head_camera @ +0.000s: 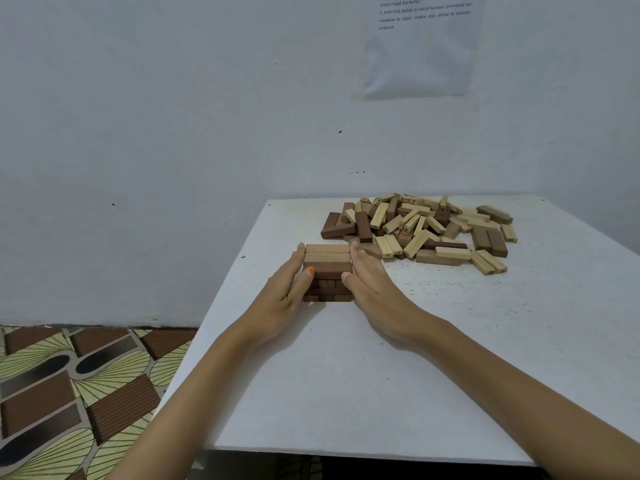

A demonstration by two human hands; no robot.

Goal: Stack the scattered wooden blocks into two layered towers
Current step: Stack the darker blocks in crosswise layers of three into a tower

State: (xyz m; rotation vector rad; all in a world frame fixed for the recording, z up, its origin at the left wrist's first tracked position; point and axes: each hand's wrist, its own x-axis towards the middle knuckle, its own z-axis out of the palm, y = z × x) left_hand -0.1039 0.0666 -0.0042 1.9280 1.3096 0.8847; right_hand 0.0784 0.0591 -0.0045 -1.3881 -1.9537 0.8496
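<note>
So there's one short tower (327,271) of wooden blocks near the far left corner of the white tabletop (381,375), a few layers high, dark blocks below and lighter ones on top. The left hand (287,292) and right hand (372,284) both lie flat with straight fingers, pressed against its two sides. The loose pile (422,226) of mixed blocks sits just behind, to the right.

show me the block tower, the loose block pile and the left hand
block tower (327,253), head view, middle of its top layer
loose block pile (412,221), head view, a pale block mid-heap
left hand (282,296), head view, back of the hand
</note>
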